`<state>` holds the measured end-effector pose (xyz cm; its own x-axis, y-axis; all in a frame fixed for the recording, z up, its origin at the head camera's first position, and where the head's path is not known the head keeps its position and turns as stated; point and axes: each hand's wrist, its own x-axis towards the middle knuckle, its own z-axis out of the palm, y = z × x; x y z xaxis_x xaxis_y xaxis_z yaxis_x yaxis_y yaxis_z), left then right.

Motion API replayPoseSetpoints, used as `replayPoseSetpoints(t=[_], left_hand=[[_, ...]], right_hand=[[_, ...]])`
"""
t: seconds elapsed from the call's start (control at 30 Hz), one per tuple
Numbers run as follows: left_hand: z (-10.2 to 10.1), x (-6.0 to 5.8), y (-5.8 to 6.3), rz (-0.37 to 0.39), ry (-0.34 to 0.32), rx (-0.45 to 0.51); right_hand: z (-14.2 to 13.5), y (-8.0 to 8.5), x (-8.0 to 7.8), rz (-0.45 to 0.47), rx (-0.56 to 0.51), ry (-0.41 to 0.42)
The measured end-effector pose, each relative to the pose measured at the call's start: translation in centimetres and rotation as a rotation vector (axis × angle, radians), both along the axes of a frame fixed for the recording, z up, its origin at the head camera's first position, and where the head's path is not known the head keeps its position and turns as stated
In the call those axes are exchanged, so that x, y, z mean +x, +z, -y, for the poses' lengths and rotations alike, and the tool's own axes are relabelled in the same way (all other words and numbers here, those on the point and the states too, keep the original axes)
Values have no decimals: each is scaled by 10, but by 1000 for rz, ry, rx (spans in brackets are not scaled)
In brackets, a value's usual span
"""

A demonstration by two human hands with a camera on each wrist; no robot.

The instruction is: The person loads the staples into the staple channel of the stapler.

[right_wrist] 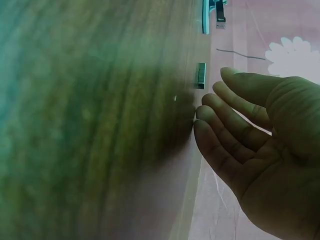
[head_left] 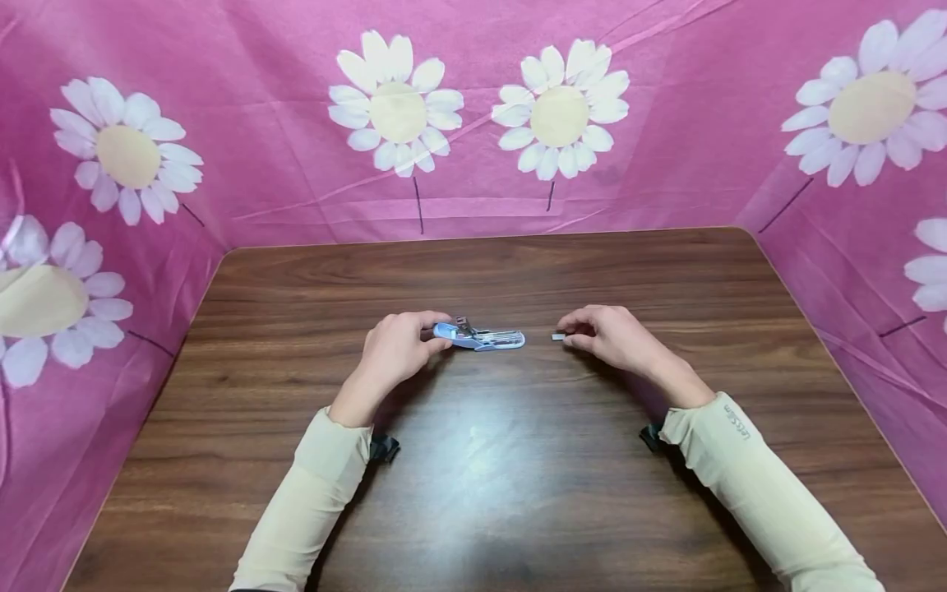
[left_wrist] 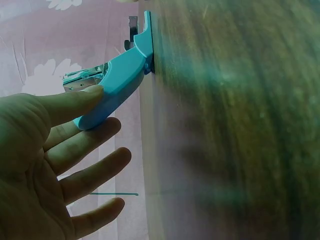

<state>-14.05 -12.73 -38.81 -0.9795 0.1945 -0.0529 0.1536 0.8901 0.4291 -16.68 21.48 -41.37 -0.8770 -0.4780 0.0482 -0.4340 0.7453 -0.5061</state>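
A light blue stapler lies opened up on the wooden table, its metal parts exposed. My left hand pinches its left end between thumb and forefinger; the other fingers extend loosely in the left wrist view. There the gripped blue handle slants up from the tabletop. Right of the stapler is a short strip of staples on the table. My right hand hovers at it, thumb and fingers parted and gently bent. In the right wrist view, a gap shows between the thumb tip and the strip.
The brown wood-grain table has its far edge close to a pink cloth printed with white daisies. The cloth also rises along both sides. A dark wrist strap shows under the left sleeve, another under the right.
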Motion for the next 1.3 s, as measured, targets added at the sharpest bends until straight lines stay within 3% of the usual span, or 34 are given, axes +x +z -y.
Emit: replayPoseSetpoints(t=[1.03,1.3], left_hand=[[0,0,0,-15,2,13],[-1,2,-1,-20,-7,9]], right_hand=[[14,-4,-11,-9,91,11],[13,-5,-12,-62,113,47]])
